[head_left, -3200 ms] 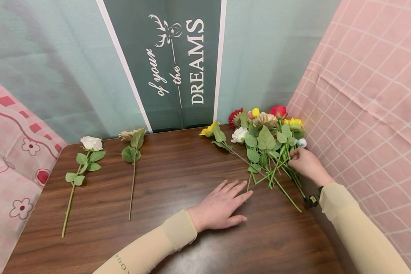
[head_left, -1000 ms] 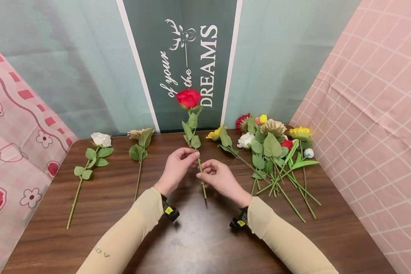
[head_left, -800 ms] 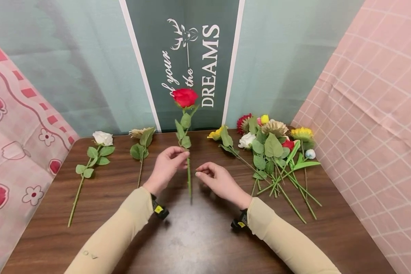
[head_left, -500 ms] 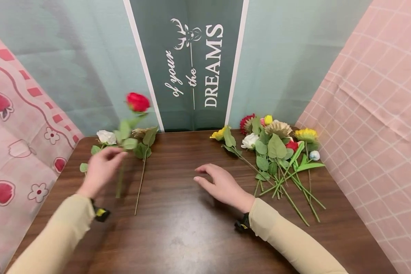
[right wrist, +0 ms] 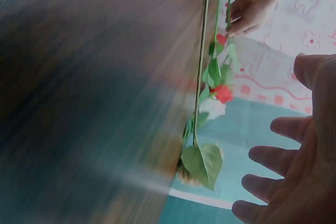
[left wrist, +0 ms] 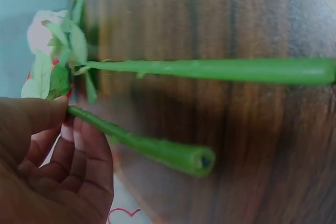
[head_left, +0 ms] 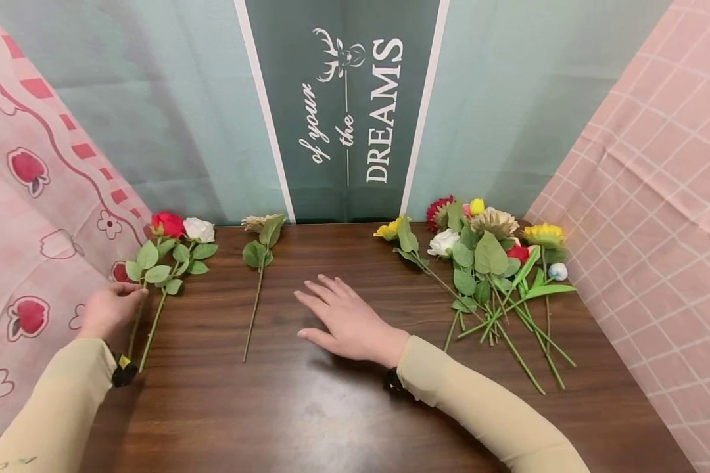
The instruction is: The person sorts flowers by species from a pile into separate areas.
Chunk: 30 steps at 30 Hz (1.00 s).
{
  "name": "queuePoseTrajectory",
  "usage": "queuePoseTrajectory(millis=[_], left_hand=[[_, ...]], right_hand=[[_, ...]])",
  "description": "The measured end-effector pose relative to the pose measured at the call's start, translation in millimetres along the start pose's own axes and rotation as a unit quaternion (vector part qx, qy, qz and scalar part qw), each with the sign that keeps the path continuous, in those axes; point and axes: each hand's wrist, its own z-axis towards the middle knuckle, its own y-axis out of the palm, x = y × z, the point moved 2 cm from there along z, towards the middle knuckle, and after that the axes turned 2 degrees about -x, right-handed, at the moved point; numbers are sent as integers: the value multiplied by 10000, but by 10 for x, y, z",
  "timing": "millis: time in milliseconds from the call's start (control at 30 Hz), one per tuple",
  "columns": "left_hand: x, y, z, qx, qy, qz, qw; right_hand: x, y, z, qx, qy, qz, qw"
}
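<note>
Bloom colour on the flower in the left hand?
Red. The bloom shows best in the head view.

The table [head_left: 213, 420] is dark brown wood-grain, a bit shiny, and on its left side there's a white rose [head_left: 173, 287], with a beige flower [head_left: 254, 255] lying apart from it. There's also a red rose [head_left: 148, 255] right beside the white one, but I can't tell if it's fully down. Over on the right it's a messy heap of mixed flowers [head_left: 490, 256], stems all crisscrossed.
</note>
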Motion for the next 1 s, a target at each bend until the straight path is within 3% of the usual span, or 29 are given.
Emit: queuePoseTrajectory(millis=[133,233,433,633,733,833,900,1000], left_hand=[[-25,95,37,-386,-168,-387,9984],[-11,143,53,-534,-122,-391,9977],[16,154,49,-383,207,426,9981],[37,89,24,-481,118,476,9976],[95,96,25,-88,80,529,9985],[252,168,38,472,372,573,9965],[426,261,42,742,769,607,9924],[771,440,24,747,1510,586,9840]], right_hand=[[-16,45,-12,-223,55,107,9997],[9,39,-48,-292,143,163,9993],[102,18,-105,-297,256,179,9991],[253,-28,-213,-221,443,156,9987],[372,-68,-298,-31,555,60,9984],[522,-134,-419,191,788,-22,9967],[638,-206,-528,336,1035,-8,9941],[839,-339,-736,603,1437,105,9877]])
